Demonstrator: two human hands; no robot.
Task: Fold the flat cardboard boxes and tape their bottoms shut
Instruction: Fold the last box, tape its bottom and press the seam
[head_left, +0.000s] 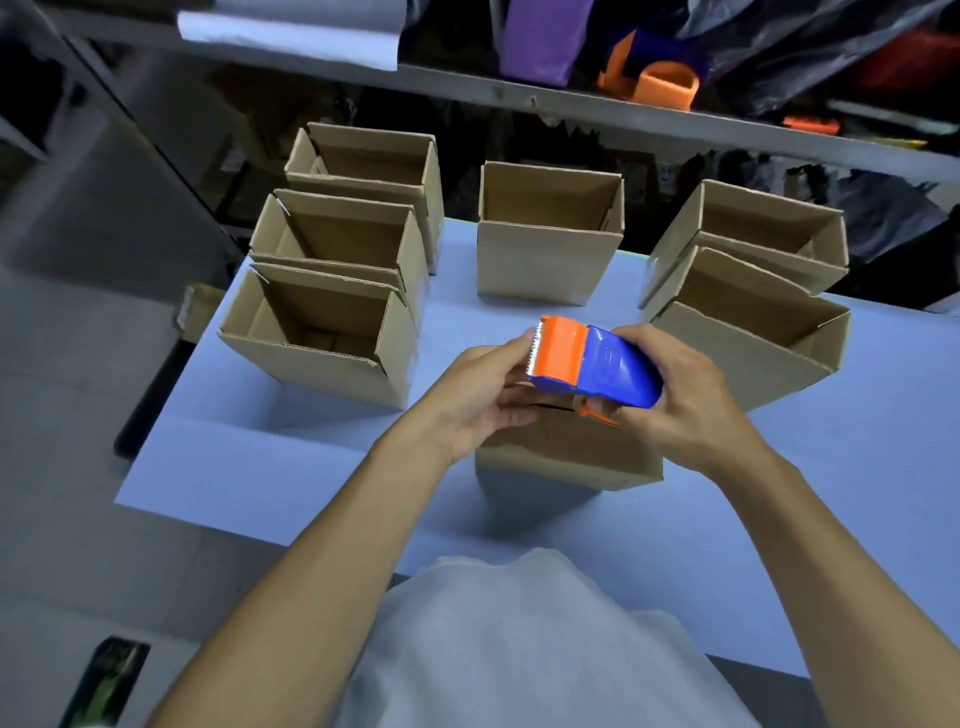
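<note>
- Tape dispenser (597, 364): blue body with an orange front guard and a toothed cutting edge. It is held above the near box, cutting edge towards the left hand.
- Right hand (675, 400): fingers and thumb curl round the rear of the blue body and grip it.
- Left hand (480, 397): fingers curl at the orange cutter end, with the fingertips touching the front of the dispenser; whether they pinch a free end of tape cannot be determined.
- Near box (566, 447): stands on the table (260, 467) directly below both hands. Its top face is mostly hidden by the hands and the dispenser; a dark seam line shows on it beneath the dispenser.
- Left boxes (322, 332): three erected boxes in a row running away from the person, open tops up, each touching the next.
- Centre box (545, 249): stands alone at the far table edge, open top up.
- Right boxes (748, 291): two erected boxes, one behind the other, touching, open tops up.
- Shelf (519, 93): runs behind the table and carries an orange object (667, 85) and purple material.
</note>
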